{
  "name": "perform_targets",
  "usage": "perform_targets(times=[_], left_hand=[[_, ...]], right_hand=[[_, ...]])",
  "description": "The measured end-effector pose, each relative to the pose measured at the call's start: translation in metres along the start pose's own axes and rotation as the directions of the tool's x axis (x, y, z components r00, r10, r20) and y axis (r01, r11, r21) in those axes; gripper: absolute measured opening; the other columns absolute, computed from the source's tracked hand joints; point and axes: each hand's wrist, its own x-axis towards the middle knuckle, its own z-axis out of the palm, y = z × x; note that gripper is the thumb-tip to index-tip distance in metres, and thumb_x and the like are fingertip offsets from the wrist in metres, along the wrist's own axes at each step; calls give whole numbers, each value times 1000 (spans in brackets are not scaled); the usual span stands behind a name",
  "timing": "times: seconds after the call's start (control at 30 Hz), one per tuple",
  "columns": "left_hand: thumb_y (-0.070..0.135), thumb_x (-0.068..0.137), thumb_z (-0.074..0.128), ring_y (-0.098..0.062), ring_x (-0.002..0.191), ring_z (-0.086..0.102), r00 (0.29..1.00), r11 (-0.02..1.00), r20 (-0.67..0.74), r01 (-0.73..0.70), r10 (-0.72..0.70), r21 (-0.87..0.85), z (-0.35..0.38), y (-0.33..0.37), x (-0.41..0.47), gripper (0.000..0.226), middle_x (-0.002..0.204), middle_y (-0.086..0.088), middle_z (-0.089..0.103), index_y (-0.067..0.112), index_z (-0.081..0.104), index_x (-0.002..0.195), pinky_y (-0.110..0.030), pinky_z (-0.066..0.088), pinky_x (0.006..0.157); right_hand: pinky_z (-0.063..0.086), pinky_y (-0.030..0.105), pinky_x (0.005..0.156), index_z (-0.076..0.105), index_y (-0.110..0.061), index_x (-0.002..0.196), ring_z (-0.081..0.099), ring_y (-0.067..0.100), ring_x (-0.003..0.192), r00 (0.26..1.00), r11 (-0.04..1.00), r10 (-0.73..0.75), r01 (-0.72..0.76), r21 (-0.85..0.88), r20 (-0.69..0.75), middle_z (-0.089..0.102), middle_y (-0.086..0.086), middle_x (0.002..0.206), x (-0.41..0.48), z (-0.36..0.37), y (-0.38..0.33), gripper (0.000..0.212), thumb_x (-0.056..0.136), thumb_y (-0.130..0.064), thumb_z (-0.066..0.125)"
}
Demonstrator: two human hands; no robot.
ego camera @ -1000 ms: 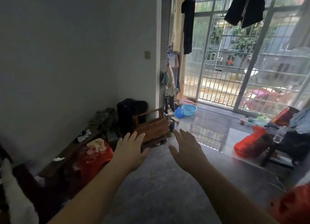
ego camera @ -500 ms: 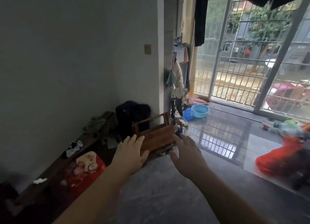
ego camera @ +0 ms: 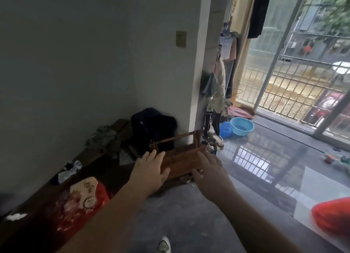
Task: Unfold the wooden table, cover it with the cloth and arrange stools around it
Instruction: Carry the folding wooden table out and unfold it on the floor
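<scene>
wooden table (ego camera: 181, 160) folded, lying on the floor (ego camera: 189, 222); left hand (ego camera: 149, 172) at its 8 o'clock, right hand (ego camera: 213, 174) at 4 o'clock, both with fingers spread, contact unclear; blue basin (ego camera: 242, 126) at 2 o'clock

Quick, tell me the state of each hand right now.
Left hand: open, fingers straight, holding nothing, stretched toward the wooden table.
Right hand: open, fingers straight, holding nothing, stretched toward the same table.
</scene>
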Motion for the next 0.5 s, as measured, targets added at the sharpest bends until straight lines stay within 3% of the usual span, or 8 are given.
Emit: perform_targets(times=[0.27,0.5], left_hand=[[56,98,37,-27,150,17,998,1000,50,-22,23,-16,2,-48,201,69,163,-6,20,26,17,156,-46,21,120],[54,99,39,-27,150,17,989,999,148,-7,15,-53,19,-60,320,69,164,-7,19,25,17,157,-43,21,121]], right_hand=[[19,48,121,21,-28,155,10,26,151,993,997,49,-43,-62,111,18,-1,164,201,33,14,67,95,-46,43],[26,48,119,25,-31,152,15,24,150,973,995,95,-86,-51,209,24,-2,162,309,58,51,65,92,-46,44]])
